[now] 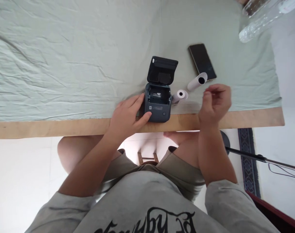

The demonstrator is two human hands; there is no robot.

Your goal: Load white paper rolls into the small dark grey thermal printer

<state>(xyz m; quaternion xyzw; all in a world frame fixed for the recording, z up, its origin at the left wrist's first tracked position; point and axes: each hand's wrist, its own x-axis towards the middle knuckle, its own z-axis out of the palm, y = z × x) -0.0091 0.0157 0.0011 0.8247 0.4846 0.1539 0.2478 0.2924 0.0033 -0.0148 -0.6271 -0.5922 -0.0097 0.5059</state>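
A dark portable label printer (157, 111) sits near the table's front edge. Its lid (162, 70) is raised, and the paper compartment shows with no roll inside. My left hand (129, 115) steadies the printer, fingers along its left side and thumb on its front left corner. To the right of the printer stands a small white paper roll (180, 95) with a dark core. Another white roll (195, 83) lies on its side beyond it, its end loose. My right hand (215, 102) is raised right of the rolls, thumb and fingertips pinched together; anything between them is too small to make out.
A dark phone (202, 61) lies behind the rolls. Clear plastic bottles (256, 24) are at the back right. A pale green cloth (76, 64) covers the table, leaving a wooden front edge (52, 127) bare. A black stand pole (261, 158) is at the lower right.
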